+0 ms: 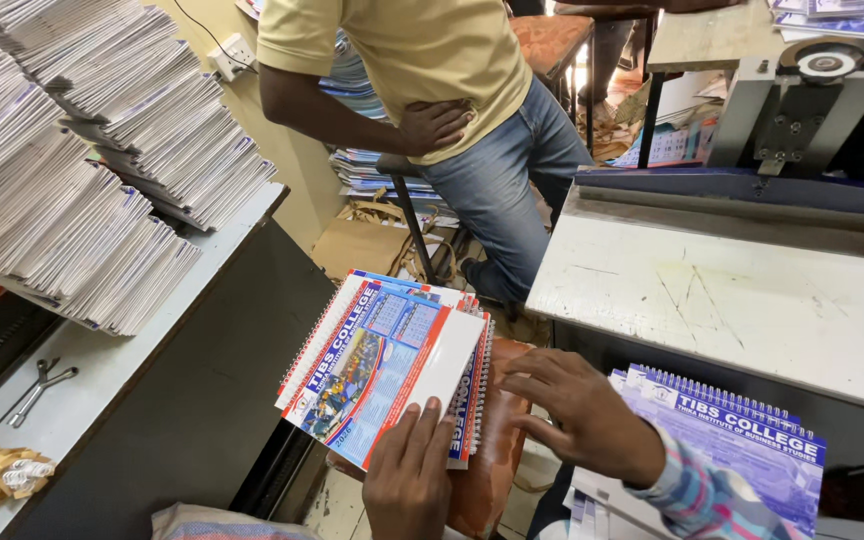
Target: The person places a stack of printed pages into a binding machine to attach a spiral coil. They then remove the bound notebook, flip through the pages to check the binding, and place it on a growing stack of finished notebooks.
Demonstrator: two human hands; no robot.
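Head view shows our left hand (409,480) pressing flat on the notebooks (387,365), grasping nothing; they sit stacked on a brown stool (497,440). Our right hand (582,415) rests open beside them. More purple notebooks (742,440) wait at right; finished piles (82,150) fill the shelf beyond.
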